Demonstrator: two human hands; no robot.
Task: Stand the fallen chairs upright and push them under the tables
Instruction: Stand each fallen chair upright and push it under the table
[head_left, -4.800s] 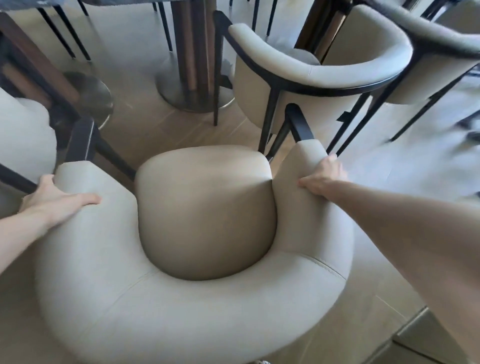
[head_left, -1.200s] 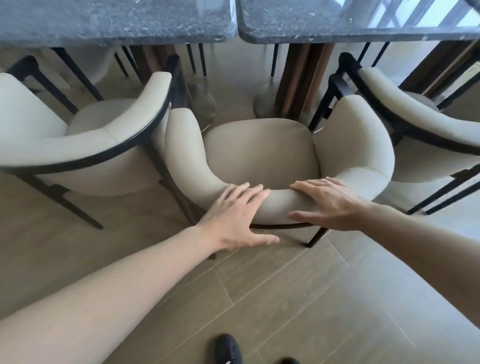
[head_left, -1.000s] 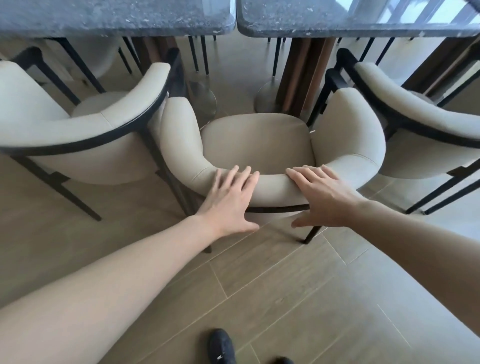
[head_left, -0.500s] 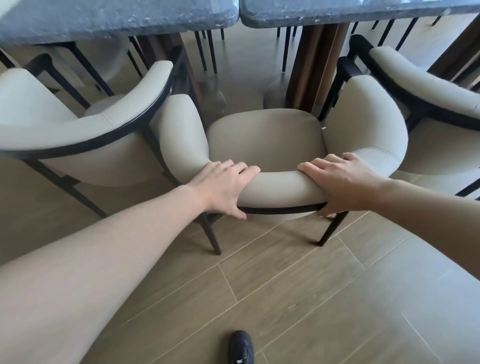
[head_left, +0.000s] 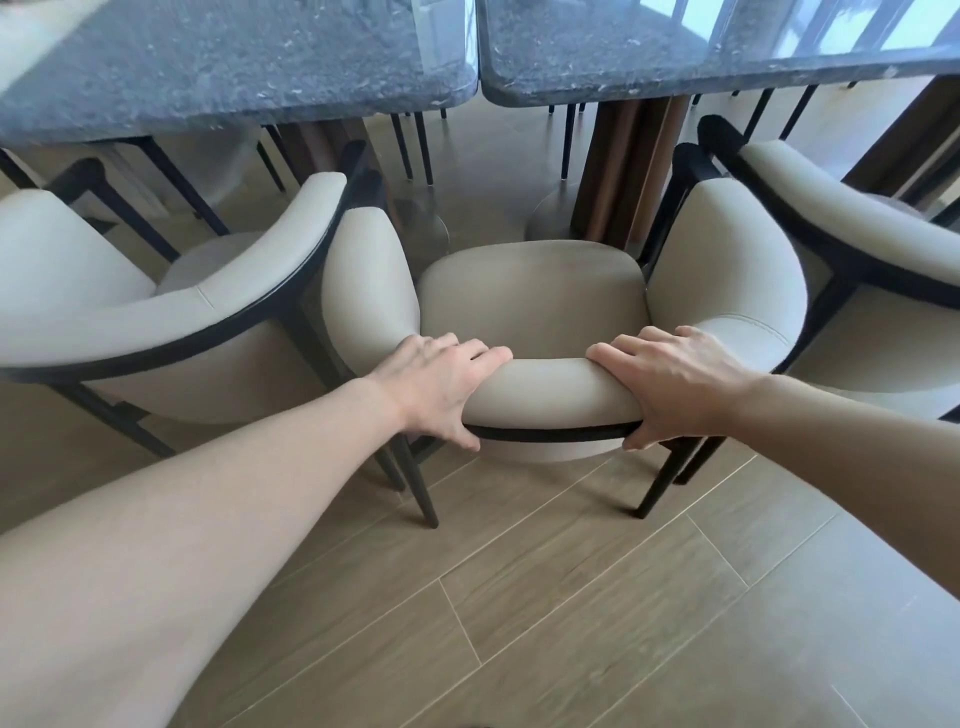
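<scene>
Head view: left hand (head_left: 441, 387) and right hand (head_left: 675, 384) both wrap the curved backrest of the middle chair (head_left: 535, 306), fingers over top, thumbs under, likely for a straight push. The chair stands upright beyond the grip, seat facing the seam between two tables (head_left: 260, 57), neighbour chairs (head_left: 156, 322) crowding either side.

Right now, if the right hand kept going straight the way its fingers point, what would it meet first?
The right hand grips the chair's backrest, fingers aimed forward and left over it. Straight on, it would probably meet the seat cushion first; depth is unclear.
</scene>
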